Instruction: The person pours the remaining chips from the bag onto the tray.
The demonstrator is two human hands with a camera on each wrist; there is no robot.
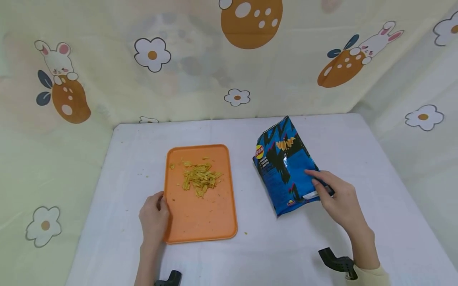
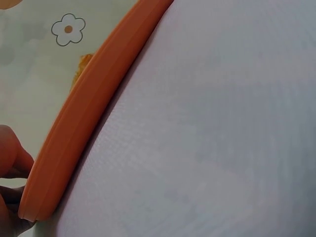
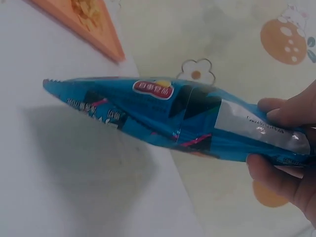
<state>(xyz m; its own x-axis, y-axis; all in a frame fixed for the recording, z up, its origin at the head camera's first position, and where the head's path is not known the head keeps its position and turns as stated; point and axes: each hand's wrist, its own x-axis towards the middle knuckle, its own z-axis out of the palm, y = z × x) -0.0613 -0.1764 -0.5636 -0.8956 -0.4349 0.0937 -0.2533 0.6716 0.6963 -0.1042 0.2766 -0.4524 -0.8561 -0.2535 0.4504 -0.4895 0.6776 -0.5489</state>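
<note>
My right hand (image 1: 338, 197) pinches a blue chip bag (image 1: 286, 169) by its near right corner, thumb on one face and fingers behind. The bag is held to the right of an orange tray (image 1: 200, 222), its top pointing away. In the right wrist view the bag's bottom edge and a shadow beneath it show it raised off the table. A small heap of broken yellow chips (image 1: 200, 177) lies in the upper half of the tray. At the tray's left rim my left hand (image 1: 154, 216) grips the edge, thumb and fingers on either side of it.
A white-covered table (image 1: 272, 254) bears the tray, with a few small crumbs (image 1: 245, 233) scattered about it. Behind and at both sides hangs a pale curtain (image 1: 193, 79) printed with rabbits and flowers. Black wrist mounts (image 1: 336, 262) sit on the forearms.
</note>
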